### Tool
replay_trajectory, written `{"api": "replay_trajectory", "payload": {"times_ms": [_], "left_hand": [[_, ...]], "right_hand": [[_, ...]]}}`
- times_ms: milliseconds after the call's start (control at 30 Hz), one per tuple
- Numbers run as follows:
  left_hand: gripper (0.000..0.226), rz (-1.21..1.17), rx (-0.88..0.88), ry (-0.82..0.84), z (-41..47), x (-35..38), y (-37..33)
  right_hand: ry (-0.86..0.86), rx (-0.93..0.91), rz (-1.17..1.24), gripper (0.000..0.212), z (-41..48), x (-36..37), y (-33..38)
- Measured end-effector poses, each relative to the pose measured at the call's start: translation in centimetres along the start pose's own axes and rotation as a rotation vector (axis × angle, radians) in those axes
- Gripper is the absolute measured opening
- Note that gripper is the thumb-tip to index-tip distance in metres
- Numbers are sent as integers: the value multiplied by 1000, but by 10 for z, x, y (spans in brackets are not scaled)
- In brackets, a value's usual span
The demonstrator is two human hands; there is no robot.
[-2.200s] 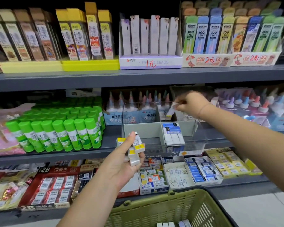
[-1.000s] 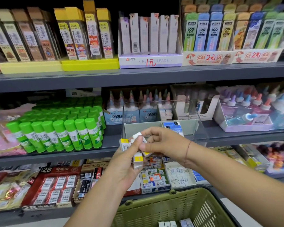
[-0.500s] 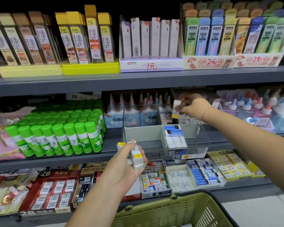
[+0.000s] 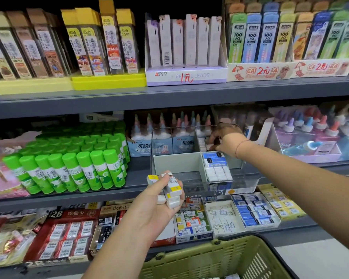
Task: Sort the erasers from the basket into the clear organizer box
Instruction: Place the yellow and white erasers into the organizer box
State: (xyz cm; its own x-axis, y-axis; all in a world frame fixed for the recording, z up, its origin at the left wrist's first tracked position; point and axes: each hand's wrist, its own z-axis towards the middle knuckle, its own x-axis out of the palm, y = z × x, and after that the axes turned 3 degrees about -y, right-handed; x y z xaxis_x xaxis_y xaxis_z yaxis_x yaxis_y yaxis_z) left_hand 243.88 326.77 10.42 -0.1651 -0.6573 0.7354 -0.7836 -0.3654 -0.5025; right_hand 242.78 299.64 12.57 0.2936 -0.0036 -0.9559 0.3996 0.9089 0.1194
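Observation:
My left hand [image 4: 159,200] grips a small stack of white erasers with yellow-banded sleeves [image 4: 172,190], held in front of the middle shelf. The clear organizer box [image 4: 175,164] stands on that shelf, split by grey dividers. Its front right compartment holds rows of white erasers with blue sleeves [image 4: 217,168]. My right hand [image 4: 223,139] reaches down into the back right compartment, fingers curled around a small white eraser there, partly hidden by the divider. The green basket [image 4: 220,258] sits at the bottom edge, with a few erasers showing inside.
Green glue sticks [image 4: 73,160] stand left of the box, glue bottles [image 4: 165,137] behind it and a bottle display [image 4: 310,141] to its right. Pencil-lead cases [image 4: 185,47] fill the top shelf. Boxed erasers [image 4: 254,210] line the bottom shelf.
My right hand took one eraser from the stack in my left hand, carried it up and has now lowered it into the box's back right compartment. My left hand stayed in place.

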Motion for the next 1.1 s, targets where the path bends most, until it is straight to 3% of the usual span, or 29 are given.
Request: {"api": "replay_trajectory", "payload": {"times_ms": [433,500,567,633,700,767,900,967,1100], "left_hand": [[28,67,38,35,4,-4,3],[31,69,51,35,4,-4,3],[34,75,71,29,5,-5,3],[36,104,101,26,5,-4,2],[35,135,128,41,5,-4,2],[34,163,141,73,3,-2,5],[45,296,177,79,-2,0,12],[45,330,181,58,-3,-1,15],[24,333,137,42,-4,1,18]], "right_hand": [[52,26,-147,13,1,-12,9],[-52,23,26,15,-15,-21,23],[-103,26,412,14,-44,-28,48],[23,77,762,20,-81,-29,77],[235,158,964,28,-110,-23,97],[305,203,1077,26,-123,-16,105],[290,172,1220,24,-120,-19,102],[334,121,1195,25,-117,-23,98],[415,66,1080,26,-112,-29,89]]}}
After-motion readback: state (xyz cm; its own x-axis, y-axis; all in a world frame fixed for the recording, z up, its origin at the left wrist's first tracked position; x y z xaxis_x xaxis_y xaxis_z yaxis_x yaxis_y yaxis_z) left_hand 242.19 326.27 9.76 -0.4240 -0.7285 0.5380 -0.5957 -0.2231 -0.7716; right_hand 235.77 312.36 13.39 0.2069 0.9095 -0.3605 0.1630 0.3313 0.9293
